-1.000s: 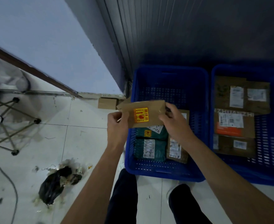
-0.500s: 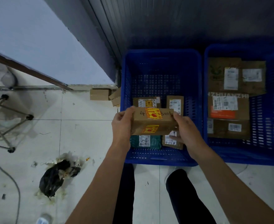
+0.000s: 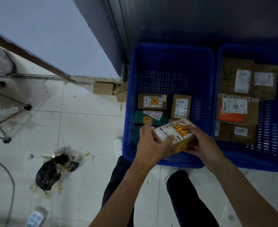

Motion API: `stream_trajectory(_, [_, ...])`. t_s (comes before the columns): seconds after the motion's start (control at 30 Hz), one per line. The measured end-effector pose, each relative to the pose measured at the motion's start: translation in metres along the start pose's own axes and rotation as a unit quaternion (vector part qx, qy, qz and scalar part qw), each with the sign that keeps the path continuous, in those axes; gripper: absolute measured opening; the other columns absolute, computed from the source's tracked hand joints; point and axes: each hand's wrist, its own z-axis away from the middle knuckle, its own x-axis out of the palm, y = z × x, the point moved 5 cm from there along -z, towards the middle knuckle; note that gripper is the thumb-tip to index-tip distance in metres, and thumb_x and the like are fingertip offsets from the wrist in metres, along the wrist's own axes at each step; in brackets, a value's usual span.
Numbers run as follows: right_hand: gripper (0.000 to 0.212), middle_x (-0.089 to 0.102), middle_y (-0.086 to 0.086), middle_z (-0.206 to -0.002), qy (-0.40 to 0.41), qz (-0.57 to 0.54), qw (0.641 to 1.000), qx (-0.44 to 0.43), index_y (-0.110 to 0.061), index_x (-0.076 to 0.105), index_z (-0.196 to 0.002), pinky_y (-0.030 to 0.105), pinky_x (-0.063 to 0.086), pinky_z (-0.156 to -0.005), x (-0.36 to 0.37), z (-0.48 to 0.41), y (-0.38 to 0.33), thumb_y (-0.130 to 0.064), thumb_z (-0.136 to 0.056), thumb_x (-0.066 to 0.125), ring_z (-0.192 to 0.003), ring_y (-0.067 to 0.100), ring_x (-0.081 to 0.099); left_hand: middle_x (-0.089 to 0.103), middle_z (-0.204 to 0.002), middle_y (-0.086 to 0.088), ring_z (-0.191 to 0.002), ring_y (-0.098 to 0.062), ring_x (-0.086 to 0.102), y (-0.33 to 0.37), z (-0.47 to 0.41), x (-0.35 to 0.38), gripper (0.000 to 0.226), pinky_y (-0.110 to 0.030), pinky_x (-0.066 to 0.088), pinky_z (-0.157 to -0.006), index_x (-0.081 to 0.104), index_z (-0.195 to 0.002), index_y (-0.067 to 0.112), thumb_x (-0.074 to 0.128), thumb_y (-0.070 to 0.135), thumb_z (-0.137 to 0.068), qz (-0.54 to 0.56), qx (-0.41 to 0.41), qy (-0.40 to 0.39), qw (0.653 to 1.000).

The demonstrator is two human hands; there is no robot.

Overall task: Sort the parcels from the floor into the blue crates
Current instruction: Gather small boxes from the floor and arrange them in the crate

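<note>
The right hand (image 3: pixel 203 142) has its fingers curled round the right end of a small brown cardboard parcel (image 3: pixel 174 133) with a white label and an orange fragile sticker, so that's the one actually carrying it. The left hand (image 3: pixel 151 141) is looser. Its fingers are stretched out fairly straight past the left end and the thumb lies flat across the label, which reads more like steadying than gripping. The hands are apart, one at each end of the box.

The parcel hangs tilted in the lower centre of the frame, over the near right part of the left blue plastic crate (image 3: pixel 130 112). Can't tell if it touches anything underneath. Best guess is it's headed for the gap there, because the crate already holds a dark green package (image 3: pixel 149 117), a brown stickered box (image 3: pixel 152 101) and a brown box marked 4-4 (image 3: pixel 180 106) packed close together.

Small stuff seems to go in this one, while the right blue plastic crate (image 3: pixel 249 46) holds bigger flat cardboard boxes (image 3: pixel 236 110). Two more plain cardboard boxes (image 3: pixel 103 88) sit on the white tiled floor (image 3: pixel 85 128) just left of the crate, by the wall, so the sorting probably isn't finished. A crumpled black bag (image 3: pixel 53 169) lies on the floor at lower left.
</note>
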Motion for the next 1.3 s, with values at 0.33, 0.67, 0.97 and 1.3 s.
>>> stream_trajectory(0.33, [0.037, 0.071, 0.007, -0.121, -0.053, 0.033, 0.995, -0.076, -0.030, 0.060, -0.123, 0.030, 0.061, -0.070, 0.035, -0.020, -0.008, -0.014, -0.091, 0.072, -0.097, 0.022, 0.075, 0.071, -0.107, 0.004, -0.100, -0.026, 0.073, -0.082, -0.018, -0.010, 0.037, -0.050, 0.060, -0.088, 0.055, -0.128, 0.023, 0.070, 0.025, -0.094, 0.200, -0.239, 0.025, 0.950])
stream_trajectory(0.67, [0.064, 0.066, 0.002, -0.126, -0.091, 0.179, 0.979, 0.025, -0.030, 0.044, -0.138, 0.036, 0.057, -0.086, 0.052, -0.083, 0.061, -0.024, -0.086, 0.079, -0.103, 0.021, 0.071, 0.075, -0.110, -0.013, -0.101, -0.028, 0.074, -0.127, -0.081, 0.002, 0.038, -0.038, 0.062, -0.083, 0.059, -0.129, 0.009, 0.067, 0.028, -0.097, 0.281, -0.298, 0.023, 0.912])
stream_trajectory(0.97, [0.083, 0.064, -0.002, -0.127, -0.089, 0.219, 0.972, 0.017, -0.027, 0.044, -0.138, 0.042, 0.055, -0.090, 0.101, -0.202, 0.128, -0.055, -0.072, 0.085, -0.110, 0.023, 0.066, 0.063, -0.136, -0.003, -0.120, -0.021, 0.062, -0.193, -0.164, 0.010, 0.045, -0.043, 0.052, -0.103, 0.045, -0.146, 0.019, 0.053, 0.016, -0.102, 0.007, -0.168, 0.014, 0.986])
stream_trajectory(1.3, [0.033, 0.062, 0.019, -0.131, -0.102, 0.385, 0.917, 0.003, -0.004, 0.053, -0.135, 0.037, 0.048, -0.102, 0.152, -0.283, 0.196, -0.019, -0.106, 0.046, -0.119, 0.035, 0.060, 0.036, -0.156, -0.012, -0.140, -0.031, 0.041, -0.269, -0.165, 0.029, 0.073, -0.044, 0.037, -0.116, 0.027, -0.155, 0.013, 0.039, 0.042, -0.089, -0.183, -0.162, -0.003, 0.970])
